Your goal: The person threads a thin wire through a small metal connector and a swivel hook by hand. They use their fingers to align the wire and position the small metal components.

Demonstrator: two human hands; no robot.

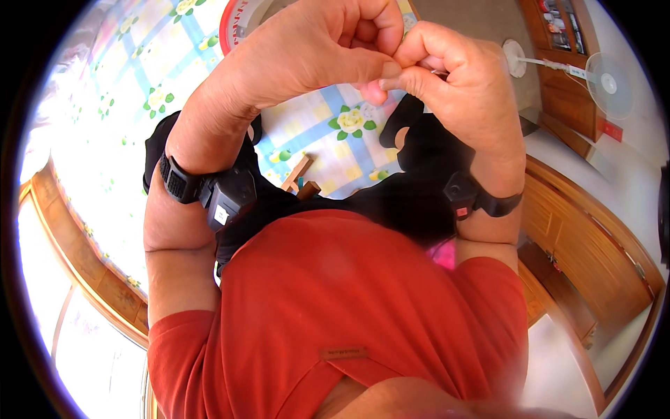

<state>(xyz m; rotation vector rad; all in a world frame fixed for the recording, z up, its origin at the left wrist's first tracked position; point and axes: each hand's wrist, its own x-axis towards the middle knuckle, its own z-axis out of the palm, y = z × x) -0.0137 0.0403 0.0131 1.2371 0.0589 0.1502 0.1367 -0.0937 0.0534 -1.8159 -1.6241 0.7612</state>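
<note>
Both hands meet at the top middle, above my lap, fingertips against fingertips. My left hand [335, 52] is closed, thumb and fingers pinched together. Touching it from the right, my right hand [464, 80] is pinched too, its thumb tip beside the left thumb. A tiny shiny sliver shows by the right fingers, too small to name. What the pinches hold is hidden. Behind the left hand lies part of a round container with a red-and-white rim [229, 28]. Below the hands spreads a checked cloth with yellow flowers [349, 120].
Small wooden pieces [299, 172] lie on the cloth between my black-clad legs. On the right are a white standing fan [608, 84], a wooden cabinet [569, 105] and wooden furniture [593, 244]. A wooden-framed bright window [59, 279] stands at left.
</note>
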